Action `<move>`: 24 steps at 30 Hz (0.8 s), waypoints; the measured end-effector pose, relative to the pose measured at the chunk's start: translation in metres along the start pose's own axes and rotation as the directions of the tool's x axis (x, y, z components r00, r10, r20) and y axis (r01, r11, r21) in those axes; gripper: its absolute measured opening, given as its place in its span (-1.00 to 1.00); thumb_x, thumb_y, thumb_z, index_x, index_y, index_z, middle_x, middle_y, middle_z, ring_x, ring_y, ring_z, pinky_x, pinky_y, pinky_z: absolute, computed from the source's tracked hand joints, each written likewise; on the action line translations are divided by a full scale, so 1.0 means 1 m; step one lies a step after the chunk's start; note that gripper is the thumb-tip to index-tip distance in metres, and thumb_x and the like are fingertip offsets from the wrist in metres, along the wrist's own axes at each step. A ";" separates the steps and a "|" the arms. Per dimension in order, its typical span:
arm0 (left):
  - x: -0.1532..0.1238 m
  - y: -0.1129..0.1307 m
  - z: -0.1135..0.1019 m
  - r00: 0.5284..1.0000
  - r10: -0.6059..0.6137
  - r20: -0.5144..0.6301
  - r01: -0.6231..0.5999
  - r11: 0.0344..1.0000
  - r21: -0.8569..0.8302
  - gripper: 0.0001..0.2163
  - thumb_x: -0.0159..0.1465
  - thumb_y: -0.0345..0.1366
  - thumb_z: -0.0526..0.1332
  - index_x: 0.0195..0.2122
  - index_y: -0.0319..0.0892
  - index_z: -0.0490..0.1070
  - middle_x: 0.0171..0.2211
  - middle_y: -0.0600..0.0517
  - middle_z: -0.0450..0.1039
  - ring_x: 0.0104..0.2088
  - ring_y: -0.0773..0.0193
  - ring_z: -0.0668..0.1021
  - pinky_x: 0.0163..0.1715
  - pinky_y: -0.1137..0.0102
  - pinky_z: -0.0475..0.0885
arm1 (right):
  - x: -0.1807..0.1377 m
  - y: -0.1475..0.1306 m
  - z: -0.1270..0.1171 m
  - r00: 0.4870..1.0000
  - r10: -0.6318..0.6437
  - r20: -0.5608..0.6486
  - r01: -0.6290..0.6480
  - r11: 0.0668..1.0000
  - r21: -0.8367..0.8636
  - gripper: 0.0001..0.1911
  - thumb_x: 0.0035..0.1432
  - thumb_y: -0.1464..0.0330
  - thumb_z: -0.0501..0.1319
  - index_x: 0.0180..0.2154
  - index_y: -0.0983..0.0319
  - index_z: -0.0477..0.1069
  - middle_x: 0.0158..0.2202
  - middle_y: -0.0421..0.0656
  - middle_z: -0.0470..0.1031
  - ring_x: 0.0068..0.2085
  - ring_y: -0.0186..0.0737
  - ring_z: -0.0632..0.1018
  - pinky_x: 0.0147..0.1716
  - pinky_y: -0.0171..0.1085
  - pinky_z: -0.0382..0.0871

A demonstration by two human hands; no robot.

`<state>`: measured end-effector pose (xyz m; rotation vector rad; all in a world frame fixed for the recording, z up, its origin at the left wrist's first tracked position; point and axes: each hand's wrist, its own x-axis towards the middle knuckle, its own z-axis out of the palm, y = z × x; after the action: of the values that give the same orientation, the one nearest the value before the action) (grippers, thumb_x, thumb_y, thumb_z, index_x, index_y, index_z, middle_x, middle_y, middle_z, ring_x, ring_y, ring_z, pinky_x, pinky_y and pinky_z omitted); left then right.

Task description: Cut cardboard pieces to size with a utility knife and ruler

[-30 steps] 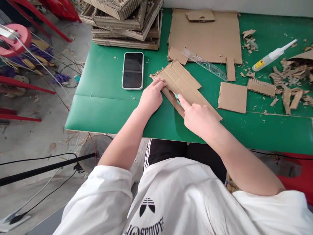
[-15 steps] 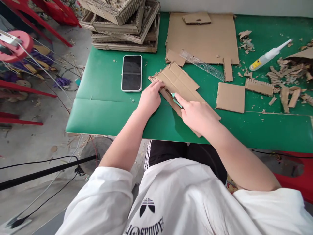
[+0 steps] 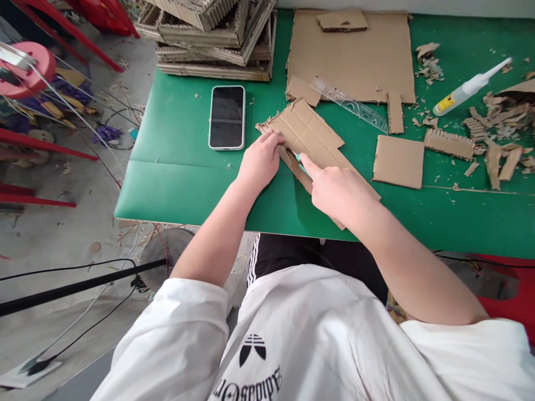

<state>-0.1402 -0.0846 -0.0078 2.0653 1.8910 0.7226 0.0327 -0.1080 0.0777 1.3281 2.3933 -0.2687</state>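
Note:
A piece of cardboard [image 3: 311, 131] lies slantwise on the green tabletop, with a narrow strip [image 3: 300, 174] along its near-left edge. At its upper-left corner my left hand [image 3: 261, 159] is closed, fingertips pressed on the cardboard. My right hand [image 3: 343, 192] is wrapped around a green-handled utility knife [image 3: 298, 158], index finger stretched along the handle. The blade points at the line between strip and piece, close to my left fingertips. My right hand covers most of the knife handle and part of the cardboard.
A phone [image 3: 227, 118] lies left of the cardboard. Behind it are a clear ruler [image 3: 351, 106] and a large cardboard sheet [image 3: 355, 61]. Stacked cardboard frames [image 3: 213, 69] stand at back left. To the right are a cardboard square [image 3: 398, 161], a glue bottle [image 3: 463, 92] and scraps [image 3: 501, 125].
The view has shifted slightly, so the table things appear higher and a little to the right. Less of the knife's green handle shows now. Both hands keep nearly the same places on the cardboard.

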 end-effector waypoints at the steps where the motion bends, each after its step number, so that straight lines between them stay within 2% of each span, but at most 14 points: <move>1: 0.000 0.001 0.000 1.000 -0.006 0.004 0.006 1.000 -0.004 -0.71 0.27 -0.42 -0.04 -0.10 -0.12 0.41 0.06 -0.02 0.40 0.17 0.19 0.35 0.14 0.23 0.31 | 0.000 0.000 -0.001 1.000 -0.004 0.003 0.004 1.000 -0.002 -0.29 0.14 0.48 -0.02 0.32 0.23 -0.15 -0.32 0.04 0.57 -0.31 -0.02 0.57 -0.44 -0.26 0.31; 14: -0.001 0.005 -0.001 0.999 -0.039 0.011 0.039 0.999 0.024 -0.79 0.28 -0.35 0.05 -0.12 -0.15 0.40 0.06 -0.04 0.40 0.17 0.16 0.35 0.11 0.26 0.32 | -0.004 0.008 0.005 1.000 0.014 -0.019 -0.014 0.999 -0.029 -0.29 0.14 0.45 -0.02 0.31 0.14 -0.14 -0.37 0.00 0.54 -0.35 -0.04 0.56 -0.49 -0.28 0.27; 19: 0.000 0.005 -0.001 0.999 -0.047 0.012 0.046 0.999 0.024 -0.80 0.28 -0.35 0.06 -0.12 -0.17 0.40 0.06 -0.05 0.40 0.17 0.16 0.35 0.11 0.28 0.31 | -0.011 0.013 0.012 1.000 0.000 -0.023 -0.001 1.000 -0.031 -0.33 0.19 0.41 -0.05 0.31 0.14 -0.16 -0.39 -0.02 0.54 -0.41 -0.07 0.54 -0.53 -0.30 0.23; 24: 0.000 0.004 0.000 0.999 -0.047 0.012 0.047 0.999 0.014 -0.80 0.28 -0.35 0.07 -0.12 -0.18 0.40 0.07 -0.06 0.39 0.18 0.14 0.34 0.12 0.26 0.30 | -0.017 0.013 0.015 1.000 -0.003 -0.014 0.002 0.998 -0.059 -0.33 0.19 0.42 -0.06 0.31 0.17 -0.15 -0.40 -0.01 0.53 -0.40 -0.06 0.55 -0.52 -0.29 0.24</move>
<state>-0.1369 -0.0851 -0.0062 2.0220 1.9364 0.6863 0.0551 -0.1198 0.0716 1.3050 2.3956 -0.1880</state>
